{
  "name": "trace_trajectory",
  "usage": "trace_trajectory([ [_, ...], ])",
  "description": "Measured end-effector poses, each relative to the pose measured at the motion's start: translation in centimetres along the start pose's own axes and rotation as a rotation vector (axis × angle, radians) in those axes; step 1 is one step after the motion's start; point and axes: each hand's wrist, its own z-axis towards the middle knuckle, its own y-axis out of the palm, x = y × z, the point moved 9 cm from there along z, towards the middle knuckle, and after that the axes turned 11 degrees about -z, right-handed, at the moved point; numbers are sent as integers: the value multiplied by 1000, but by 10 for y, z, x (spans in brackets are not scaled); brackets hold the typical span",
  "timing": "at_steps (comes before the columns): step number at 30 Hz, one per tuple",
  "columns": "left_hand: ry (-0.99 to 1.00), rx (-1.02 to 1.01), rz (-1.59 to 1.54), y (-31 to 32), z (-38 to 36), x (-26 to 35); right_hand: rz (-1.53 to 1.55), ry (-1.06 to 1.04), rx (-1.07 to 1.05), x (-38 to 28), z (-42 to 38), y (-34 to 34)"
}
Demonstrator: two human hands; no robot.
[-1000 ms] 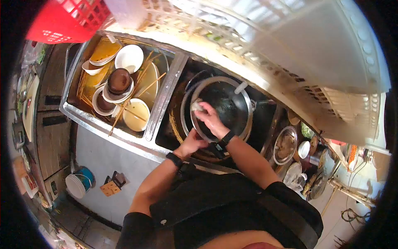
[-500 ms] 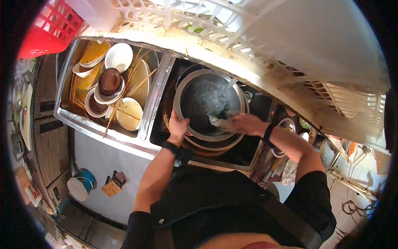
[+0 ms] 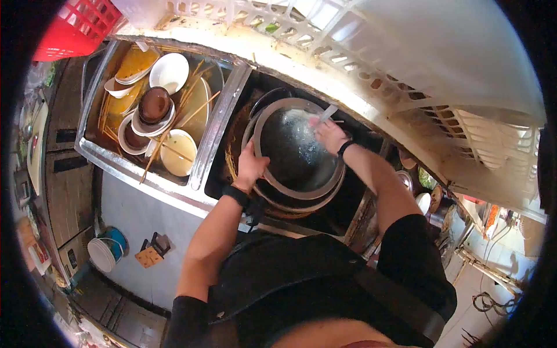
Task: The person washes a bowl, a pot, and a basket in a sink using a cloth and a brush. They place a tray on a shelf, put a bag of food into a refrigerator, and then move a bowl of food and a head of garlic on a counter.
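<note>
A wide round metal basin [image 3: 290, 168] with a broad pale rim rests over another round vessel [image 3: 301, 210] in the dark right-hand sink. My left hand [image 3: 252, 166] is closed round the left part of its rim, thumb inside. On the far right inner side of the basin is my right hand [image 3: 331, 137], fingers bent, beside the tap spout [image 3: 328, 112]. What those fingers hold is blurred; a pale patch shows on the basin wall near them. Wet, shiny streaks run down the basin's dark inside.
The left sink [image 3: 200, 174] holds stacked bowls [image 3: 169, 72], chopsticks [image 3: 200, 109] and yellowish liquid. White plastic baskets [image 3: 429, 87] line the ledge behind the sinks, with a red basket [image 3: 78, 29] at far left. A bucket [image 3: 108, 250] and a knife block [image 3: 150, 255] are at lower left.
My right hand has moved from the basin's near right side up to the far right side, by the spout. The pale cloth-like thing under it no longer shows clearly. My left hand stays on the rim.
</note>
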Motion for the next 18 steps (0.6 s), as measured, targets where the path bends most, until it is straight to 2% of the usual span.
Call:
trace_trajectory([
  [1,-57,16,0,3,-7,6,46,-9,-95,-11,1,10],
  [3,-113,32,8,3,-9,-3,300,53,-36,-32,-8,-2],
  [5,128,1,-107,7,2,-12,437,-227,-236,-82,6,12],
  [6,134,-10,-100,10,1,-14,575,-428,-208,-117,12,16],
  [7,23,23,-144,9,1,-24,705,-626,-172,-131,4,-9],
  [8,-91,55,-188,10,-1,-35,870,-528,-264,-130,4,-16],
  [9,-89,42,-181,13,-6,-32,1040,-427,-357,-124,-6,-47],
  [11,-200,80,-298,21,-19,-33,1480,-267,-47,-111,3,-76],
  [13,-180,66,-367,30,-27,-34,1697,179,-101,-60,-28,-114],
  [14,-137,90,-395,31,-24,-37,1703,196,-101,-66,-32,-115],
  [15,-93,113,-423,30,-19,-41,2190,129,113,-69,-35,-128],
  [16,-17,127,-307,26,-12,-43,2656,36,375,-58,-48,-146],
  [17,-14,117,-310,25,0,-54,2490,125,143,-67,-65,-140],
  [18,104,116,-212,21,11,-60,2420,174,26,-66,-76,-137],
])
